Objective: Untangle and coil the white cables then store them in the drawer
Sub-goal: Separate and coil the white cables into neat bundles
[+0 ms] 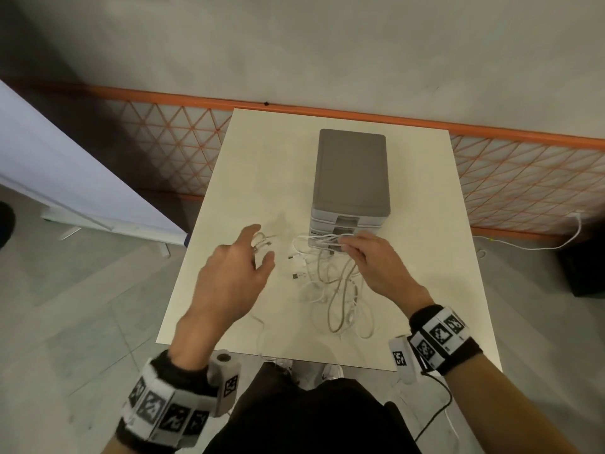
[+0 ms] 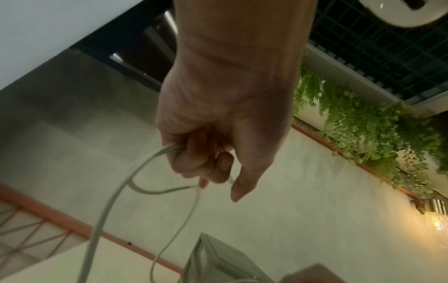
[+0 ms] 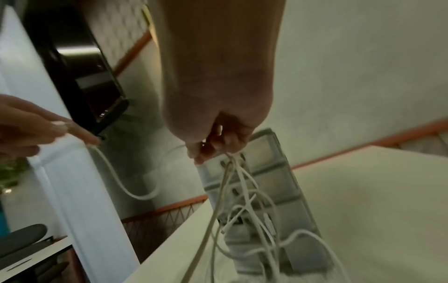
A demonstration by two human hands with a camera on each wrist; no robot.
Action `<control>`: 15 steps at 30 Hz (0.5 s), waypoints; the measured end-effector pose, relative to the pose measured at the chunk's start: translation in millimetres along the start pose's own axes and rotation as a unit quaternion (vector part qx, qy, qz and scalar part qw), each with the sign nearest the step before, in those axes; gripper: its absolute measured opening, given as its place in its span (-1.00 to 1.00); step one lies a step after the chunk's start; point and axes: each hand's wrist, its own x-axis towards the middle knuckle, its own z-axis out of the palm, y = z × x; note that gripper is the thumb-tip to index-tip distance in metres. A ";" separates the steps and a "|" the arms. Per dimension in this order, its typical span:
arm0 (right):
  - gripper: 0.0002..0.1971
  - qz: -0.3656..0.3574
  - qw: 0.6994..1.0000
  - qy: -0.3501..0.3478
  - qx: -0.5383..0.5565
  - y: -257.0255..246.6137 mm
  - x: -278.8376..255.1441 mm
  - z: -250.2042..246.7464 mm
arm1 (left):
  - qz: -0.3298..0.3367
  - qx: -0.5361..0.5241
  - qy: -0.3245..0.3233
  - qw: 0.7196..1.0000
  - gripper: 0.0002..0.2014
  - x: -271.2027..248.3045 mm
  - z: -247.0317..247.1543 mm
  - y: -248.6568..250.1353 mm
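Observation:
A tangle of white cables (image 1: 330, 283) hangs and lies on the cream table (image 1: 229, 191) in front of a grey drawer unit (image 1: 351, 172). My right hand (image 1: 370, 257) pinches a bunch of strands (image 3: 232, 159) and holds them lifted in front of the drawers. My left hand (image 1: 235, 270) is raised to the left, its fingers curled round one white cable (image 2: 167, 151) that loops down below it. That cable sags between the two hands (image 3: 121, 183). USB plugs (image 1: 296, 275) dangle at the left of the tangle. All drawers look closed.
The drawer unit (image 3: 261, 172) stands at the table's back centre. An orange lattice fence (image 1: 170, 149) runs behind the table. A white board (image 1: 65, 178) leans at the left. Another white cable (image 1: 530, 245) lies on the floor at the right.

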 end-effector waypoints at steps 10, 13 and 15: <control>-0.75 -0.043 0.998 0.023 0.043 -40.5 -3.1 -28.9 | 0.141 -0.013 -0.053 0.989 -0.71 20.9 53.9 46.7; -0.79 -0.048 0.997 0.044 0.051 -36.8 -7.2 -29.5 | 0.155 -0.025 -0.041 0.987 -0.77 28.7 62.5 45.8; -0.80 -0.046 0.996 0.055 0.060 -31.5 -9.1 -25.4 | 0.159 -0.017 -0.062 0.985 -0.75 32.2 63.9 44.8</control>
